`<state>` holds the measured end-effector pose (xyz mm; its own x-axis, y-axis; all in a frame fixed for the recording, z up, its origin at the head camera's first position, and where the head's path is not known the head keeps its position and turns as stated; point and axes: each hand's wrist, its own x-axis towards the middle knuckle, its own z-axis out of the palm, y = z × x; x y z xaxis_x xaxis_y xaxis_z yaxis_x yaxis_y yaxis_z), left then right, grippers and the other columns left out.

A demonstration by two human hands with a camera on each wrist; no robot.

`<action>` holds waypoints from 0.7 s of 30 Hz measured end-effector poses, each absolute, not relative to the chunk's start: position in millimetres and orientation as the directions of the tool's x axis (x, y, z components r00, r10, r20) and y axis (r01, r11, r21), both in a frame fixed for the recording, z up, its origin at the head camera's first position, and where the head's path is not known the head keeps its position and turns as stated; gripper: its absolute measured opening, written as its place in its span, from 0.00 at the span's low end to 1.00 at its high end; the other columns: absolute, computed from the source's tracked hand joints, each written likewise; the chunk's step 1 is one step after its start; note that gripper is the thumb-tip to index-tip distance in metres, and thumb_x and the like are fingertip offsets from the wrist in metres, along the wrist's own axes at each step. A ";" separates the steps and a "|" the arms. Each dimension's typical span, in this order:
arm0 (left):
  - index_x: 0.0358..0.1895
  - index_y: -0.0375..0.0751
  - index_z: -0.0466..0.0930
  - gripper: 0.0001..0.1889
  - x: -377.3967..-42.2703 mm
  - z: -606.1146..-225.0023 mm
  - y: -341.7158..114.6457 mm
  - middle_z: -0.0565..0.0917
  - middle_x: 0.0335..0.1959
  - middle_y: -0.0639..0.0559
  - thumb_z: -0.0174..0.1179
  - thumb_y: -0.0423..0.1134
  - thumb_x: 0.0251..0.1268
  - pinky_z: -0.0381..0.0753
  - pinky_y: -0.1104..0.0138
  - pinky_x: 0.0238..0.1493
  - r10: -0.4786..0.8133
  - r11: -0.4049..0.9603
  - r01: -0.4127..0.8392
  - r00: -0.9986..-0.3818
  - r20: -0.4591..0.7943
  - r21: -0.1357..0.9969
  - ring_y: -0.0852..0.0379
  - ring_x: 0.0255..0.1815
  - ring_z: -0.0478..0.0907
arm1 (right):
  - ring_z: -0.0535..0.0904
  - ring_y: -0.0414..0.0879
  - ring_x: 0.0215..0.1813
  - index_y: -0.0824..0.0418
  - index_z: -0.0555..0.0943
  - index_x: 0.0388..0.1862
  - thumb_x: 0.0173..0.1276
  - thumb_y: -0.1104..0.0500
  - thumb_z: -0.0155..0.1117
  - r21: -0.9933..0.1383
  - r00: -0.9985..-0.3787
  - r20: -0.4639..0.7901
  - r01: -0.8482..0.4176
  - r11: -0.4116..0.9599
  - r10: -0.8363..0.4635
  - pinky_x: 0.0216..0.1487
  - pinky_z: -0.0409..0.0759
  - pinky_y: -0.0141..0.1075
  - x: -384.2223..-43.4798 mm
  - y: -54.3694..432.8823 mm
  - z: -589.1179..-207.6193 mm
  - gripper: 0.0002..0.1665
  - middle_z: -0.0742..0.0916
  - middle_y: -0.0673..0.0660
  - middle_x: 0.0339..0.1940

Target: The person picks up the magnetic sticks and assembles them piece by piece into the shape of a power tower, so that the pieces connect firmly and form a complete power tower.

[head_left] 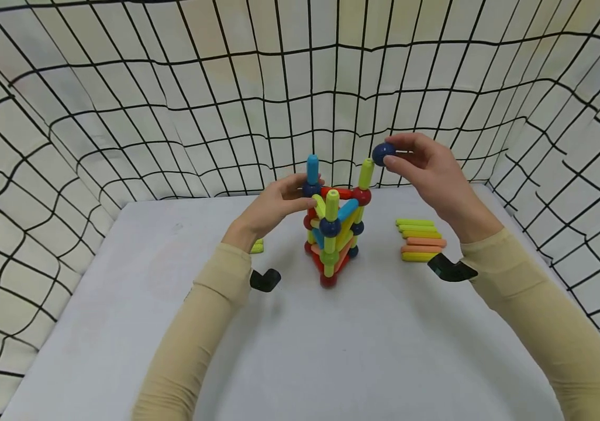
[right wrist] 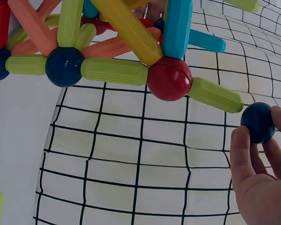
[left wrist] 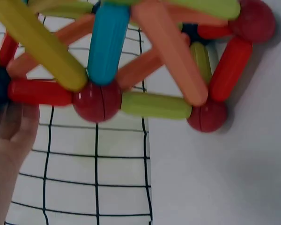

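A three-sided tower of coloured building rods [head_left: 330,261] and balls stands on the table. Three rods point up from its top: a blue rod [head_left: 313,168], a light green rod [head_left: 366,174] at the right and another in front. My right hand [head_left: 428,169] pinches a loose dark blue ball [right wrist: 259,123] between thumb and fingertips, right by the tip of the right-hand green rod [right wrist: 216,95]. With my left hand [head_left: 273,204] I grip the tower's upper left corner around a dark blue ball [head_left: 311,190]; some of those fingers are hidden behind it.
On the white table [head_left: 300,351], a row of yellow, green and orange rods [head_left: 420,241] lies to the tower's right. A few green rods [head_left: 257,246] show partly behind my left wrist. Black netting [head_left: 289,99] over pale walls encloses the back and sides.
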<state>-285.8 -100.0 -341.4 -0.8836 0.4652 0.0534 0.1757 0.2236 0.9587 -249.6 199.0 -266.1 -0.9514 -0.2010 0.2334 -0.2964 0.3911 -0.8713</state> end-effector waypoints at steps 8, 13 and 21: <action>0.63 0.48 0.74 0.24 -279.0 -343.2 -101.4 0.79 0.59 0.53 0.66 0.43 0.64 0.71 0.53 0.64 0.464 0.166 0.188 -0.881 0.091 0.968 0.55 0.61 0.74 | 0.76 0.48 0.60 0.54 0.71 0.67 0.72 0.48 0.60 -0.870 -0.947 0.226 -0.302 0.390 -0.228 0.66 0.69 0.49 -257.6 191.8 -262.8 0.28 0.77 0.54 0.62; 0.61 0.44 0.73 0.23 -264.9 -344.2 -93.4 0.78 0.56 0.49 0.66 0.40 0.64 0.75 0.54 0.61 0.419 0.153 0.197 -0.901 0.117 0.968 0.51 0.58 0.76 | 0.76 0.49 0.60 0.56 0.71 0.67 0.72 0.48 0.60 -0.875 -0.943 0.224 -0.306 0.375 -0.246 0.66 0.69 0.46 -261.1 184.9 -259.9 0.27 0.77 0.54 0.62; 0.59 0.44 0.72 0.22 -241.3 -347.3 -80.5 0.77 0.51 0.47 0.66 0.39 0.64 0.79 0.57 0.54 0.374 0.153 0.253 -0.910 0.181 0.955 0.49 0.52 0.78 | 0.76 0.47 0.59 0.55 0.70 0.69 0.73 0.48 0.59 -0.871 -0.937 0.220 -0.314 0.379 -0.271 0.67 0.69 0.47 -264.4 183.9 -261.7 0.29 0.76 0.54 0.64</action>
